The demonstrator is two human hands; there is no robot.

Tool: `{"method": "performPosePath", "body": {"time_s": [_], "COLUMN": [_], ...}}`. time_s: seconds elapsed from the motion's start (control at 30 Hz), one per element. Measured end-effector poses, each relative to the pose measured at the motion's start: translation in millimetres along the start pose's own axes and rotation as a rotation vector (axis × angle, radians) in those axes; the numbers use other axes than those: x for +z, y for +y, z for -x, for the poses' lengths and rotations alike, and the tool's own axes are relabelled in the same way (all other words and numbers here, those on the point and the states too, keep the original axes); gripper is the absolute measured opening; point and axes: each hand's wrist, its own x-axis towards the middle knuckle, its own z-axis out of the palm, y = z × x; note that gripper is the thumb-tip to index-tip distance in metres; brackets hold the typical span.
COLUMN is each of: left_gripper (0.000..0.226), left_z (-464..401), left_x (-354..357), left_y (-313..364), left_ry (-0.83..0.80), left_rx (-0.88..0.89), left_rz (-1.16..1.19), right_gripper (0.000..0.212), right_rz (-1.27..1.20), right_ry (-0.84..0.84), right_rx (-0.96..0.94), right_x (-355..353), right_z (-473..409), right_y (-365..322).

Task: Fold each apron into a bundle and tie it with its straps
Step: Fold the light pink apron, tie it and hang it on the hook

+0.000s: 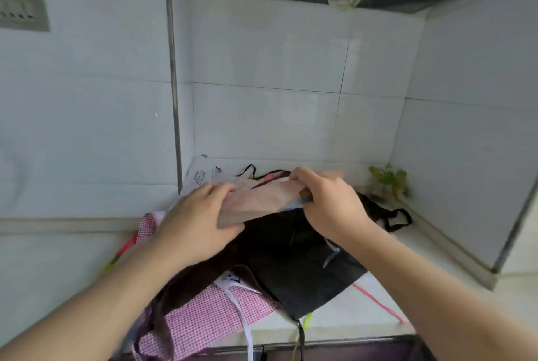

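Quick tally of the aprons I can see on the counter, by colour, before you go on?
Beige apron, held by left hand and right hand: 1
Black apron: 1
Dark brown apron: 1
Pink checked apron: 1
White printed apron: 1
Total: 5, possibly more hidden beneath.

A pale beige apron (256, 200), folded into a long flat band, was held up over the pile. Beneath it sprawled a dark apron (291, 258), straps (397, 219) trailing right. A pink checked apron (209, 314) lay lowest, overhanging the front edge.
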Motion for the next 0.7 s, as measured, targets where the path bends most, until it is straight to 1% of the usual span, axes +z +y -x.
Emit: {"method": "performPosePath", "body": {"time_s": [0.03,0.07,0.1,0.13,0.17,0.2,0.23,0.27,0.33,0.37,0.43,0.47,0.53,0.6,0.63,0.7], "left_gripper": [0.054,0.039,0.029,0.030,0.033,0.035,0.036,0.037,0.039,0.038,0.030,0.024,0.015,0.018,0.019,0.029], "left_z": [0.0,-2.4,-5.7,-9.3,-13.3,-17.1,-22.5,-25.4,-35.7,-41.0,-56.4,-65.9,-80.0,-93.9,-102.9,-125.5], "left_x": [5.3,13.1,21.8,28.5,32.7,34.9,38.2,39.1,44.1,46.3,52.0,53.4,50.6,37.5,28.7,4.8], "left_y": [17.6,27.5,29.0,27.5,22.6,15.9,7.7,1.5,-10.0,-14.6,-21.3,-23.1,-24.0,-25.2,-29.0,-37.3], "left_ry": [-0.024,-0.015,0.003,0.009,0.010,0.017,0.035,0.048,0.007,-0.021,-0.073,-0.094,-0.155,-0.234,-0.237,-0.157], "left_rx": [0.047,0.079,0.071,0.044,0.017,0.000,-0.009,-0.010,0.013,0.036,0.050,0.043,0.038,0.031,0.025,-0.012], "left_rz": [0.059,0.107,0.132,0.161,0.184,0.217,0.261,0.319,0.373,0.368,0.391,0.440,0.494,0.467,0.394,0.191], "right_gripper": [0.047,0.045,0.042,0.043,0.051,0.060,0.062,0.052,0.023,0.017,0.015,0.015,0.014,0.019,0.022,0.024], "right_rz": [0.001,-0.003,-0.024,-0.041,-0.041,-0.011,0.064,0.146,0.289,0.336,0.388,0.398,0.390,0.405,0.428,0.462], "right_ry": [-0.029,-0.059,-0.090,-0.129,-0.179,-0.238,-0.295,-0.339,-0.430,-0.480,-0.602,-0.651,-0.651,-0.590,-0.574,-0.561], "right_rx": [-0.071,-0.124,-0.138,-0.110,-0.052,0.011,0.066,0.100,0.209,0.279,0.380,0.405,0.426,0.407,0.379,0.360], "right_x": [2.2,3.7,4.7,3.4,1.3,-1.8,-3.4,-5.0,-3.8,-2.3,0.0,-0.3,-7.6,-19.8,-28.0,-51.6], "right_z": [1.3,2.5,3.5,4.5,5.7,8.3,9.9,12.6,14.4,13.6,5.0,-3.6,-22.6,-40.9,-50.3,-72.2], "right_y": [-9.3,-15.6,-17.7,-15.3,-8.2,1.8,15.3,27.8,53.8,65.3,90.9,104.0,127.5,142.5,145.5,144.5]}}
